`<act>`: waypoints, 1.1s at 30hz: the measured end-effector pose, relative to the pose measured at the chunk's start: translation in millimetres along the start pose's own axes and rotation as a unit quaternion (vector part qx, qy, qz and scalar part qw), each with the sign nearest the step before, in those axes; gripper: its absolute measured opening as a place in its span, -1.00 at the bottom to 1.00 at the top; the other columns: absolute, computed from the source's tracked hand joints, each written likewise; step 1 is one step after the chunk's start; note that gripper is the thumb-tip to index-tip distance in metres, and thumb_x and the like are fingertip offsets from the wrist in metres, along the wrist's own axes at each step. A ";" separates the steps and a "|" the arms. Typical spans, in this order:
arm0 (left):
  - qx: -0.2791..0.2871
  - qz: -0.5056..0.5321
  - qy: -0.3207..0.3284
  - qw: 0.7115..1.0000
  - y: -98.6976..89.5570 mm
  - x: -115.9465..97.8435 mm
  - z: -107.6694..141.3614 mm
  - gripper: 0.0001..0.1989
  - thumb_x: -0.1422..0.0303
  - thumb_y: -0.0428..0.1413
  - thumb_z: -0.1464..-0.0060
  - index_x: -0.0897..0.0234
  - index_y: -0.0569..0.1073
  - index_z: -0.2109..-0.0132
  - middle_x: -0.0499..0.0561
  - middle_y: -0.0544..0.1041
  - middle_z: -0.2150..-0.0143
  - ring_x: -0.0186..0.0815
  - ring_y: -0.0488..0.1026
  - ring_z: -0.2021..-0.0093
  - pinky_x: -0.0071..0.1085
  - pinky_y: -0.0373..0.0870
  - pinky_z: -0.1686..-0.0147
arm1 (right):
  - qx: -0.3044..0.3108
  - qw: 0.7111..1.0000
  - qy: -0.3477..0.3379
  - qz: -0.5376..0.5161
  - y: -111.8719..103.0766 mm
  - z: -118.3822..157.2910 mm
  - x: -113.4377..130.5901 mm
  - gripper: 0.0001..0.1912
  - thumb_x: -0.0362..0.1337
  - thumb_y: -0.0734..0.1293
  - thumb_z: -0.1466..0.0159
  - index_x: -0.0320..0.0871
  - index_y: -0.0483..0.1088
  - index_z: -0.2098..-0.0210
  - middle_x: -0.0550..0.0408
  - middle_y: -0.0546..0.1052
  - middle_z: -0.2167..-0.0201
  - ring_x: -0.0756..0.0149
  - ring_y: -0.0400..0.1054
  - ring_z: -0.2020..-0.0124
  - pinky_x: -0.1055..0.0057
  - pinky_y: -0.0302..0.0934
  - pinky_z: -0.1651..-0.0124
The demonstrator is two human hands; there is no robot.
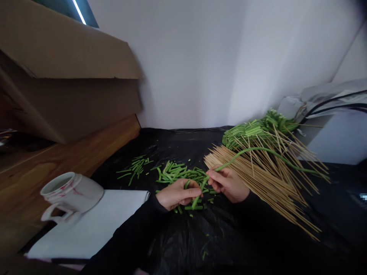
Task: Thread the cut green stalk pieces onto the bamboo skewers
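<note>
A long green stem (258, 149) runs from between my hands, curving to the right over a pile of thin wooden sticks (258, 181). My right hand (228, 184) pinches the stem near its left end. Close beside it, my left hand (180, 193) has its thumb and fingers closed on the end of the stem, with another short green piece showing between the fingers. Cut green pieces (172, 172) lie behind and beneath my hands on black plastic sheeting (183, 143). A bundle of green stems (249, 131) rests behind the sticks.
At the left, a white mug (76, 193) stands on a white pad (111, 214). A large cardboard box (94, 99) is at the back left on a wooden surface (71, 154). Black cables and plastic bags (329, 95) are at the far right, before the white wall.
</note>
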State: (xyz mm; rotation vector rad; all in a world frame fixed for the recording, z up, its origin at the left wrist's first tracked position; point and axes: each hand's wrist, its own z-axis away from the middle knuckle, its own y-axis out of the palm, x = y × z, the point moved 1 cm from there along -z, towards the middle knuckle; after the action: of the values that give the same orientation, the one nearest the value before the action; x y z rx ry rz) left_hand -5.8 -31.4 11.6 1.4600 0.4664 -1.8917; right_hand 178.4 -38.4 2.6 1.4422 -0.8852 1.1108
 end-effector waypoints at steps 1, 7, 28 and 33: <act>-0.003 -0.004 0.005 1.000 0.4 0.4 -0.6 -0.62 0.11 0.22 0.11 0.38 0.40 0.36 -0.23 0.16 0.65 -0.58 -0.08 0.70 -0.52 -0.24 0.69 | 0.005 1.000 -0.007 0.009 0.3 0.4 -0.6 -0.72 -0.09 0.42 -0.04 -0.16 0.35 0.43 0.23 0.43 0.63 0.54 0.18 0.71 0.55 0.00 0.67; -0.029 -0.064 0.029 0.997 -0.4 0.7 -1.8 -0.63 0.10 0.21 0.10 0.40 0.46 0.38 -0.17 0.22 0.63 -0.57 -0.06 0.69 -0.49 -0.23 0.67 | 0.031 0.998 -0.019 0.052 1.4 2.5 -1.2 -0.74 -0.09 0.38 -0.09 -0.16 0.35 0.43 0.22 0.43 0.63 0.53 0.21 0.70 0.54 0.04 0.66; -0.126 0.108 0.112 0.980 4.3 -3.5 -2.0 -0.72 0.23 0.23 0.06 0.44 0.51 0.34 -0.01 0.44 0.49 -0.63 -0.03 0.67 -0.54 -0.21 0.66 | -0.030 0.999 -0.027 0.000 2.7 1.1 0.7 -0.75 -0.12 0.43 -0.03 -0.14 0.35 0.49 0.21 0.44 0.63 0.56 0.17 0.71 0.55 0.00 0.67; -0.181 0.151 0.128 0.963 8.9 -1.2 -5.5 -0.70 0.23 0.27 0.11 0.44 0.50 0.38 -0.14 0.27 0.66 -0.62 -0.04 0.69 -0.57 -0.18 0.67 | -0.037 0.997 -0.065 0.026 3.6 0.7 -4.2 -0.79 -0.15 0.43 -0.05 -0.13 0.39 0.41 0.17 0.48 0.59 0.51 0.22 0.67 0.53 0.07 0.64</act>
State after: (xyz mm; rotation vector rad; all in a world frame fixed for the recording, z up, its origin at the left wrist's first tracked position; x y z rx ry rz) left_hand 4.5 -33.7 12.2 1.4365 0.6337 -1.3057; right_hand 174.0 -39.9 -0.4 1.4489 -1.0507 1.0208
